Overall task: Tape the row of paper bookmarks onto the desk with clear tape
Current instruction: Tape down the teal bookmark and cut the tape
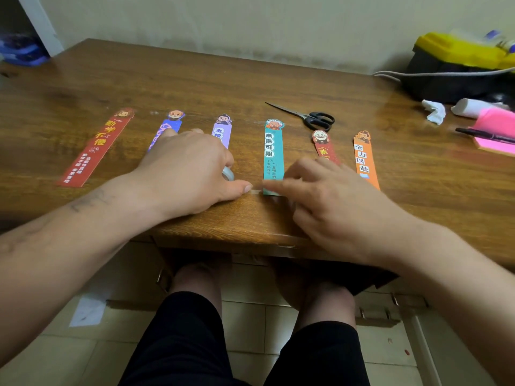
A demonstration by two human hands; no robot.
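Note:
Several paper bookmarks lie in a row on the wooden desk (195,79): a red one (96,149), a blue one (167,126), a purple one (223,132), a teal one (273,151), a dark red one (324,147) and an orange one (363,160). My left hand (184,174) holds a roll of clear tape (228,173), thumb pressed to the desk. A strip of tape (255,190) runs from the thumb to the teal bookmark's lower end. My right hand (328,207) presses its fingertips on that end. The hands hide the lower parts of three bookmarks.
Black-handled scissors (312,117) lie behind the teal bookmark. At the right are pink sticky notes (496,126) with a black pen (485,135), crumpled tissue (433,110), a white roll (471,107) and a black-and-yellow toolbox (457,68). The desk's front edge is just below my hands.

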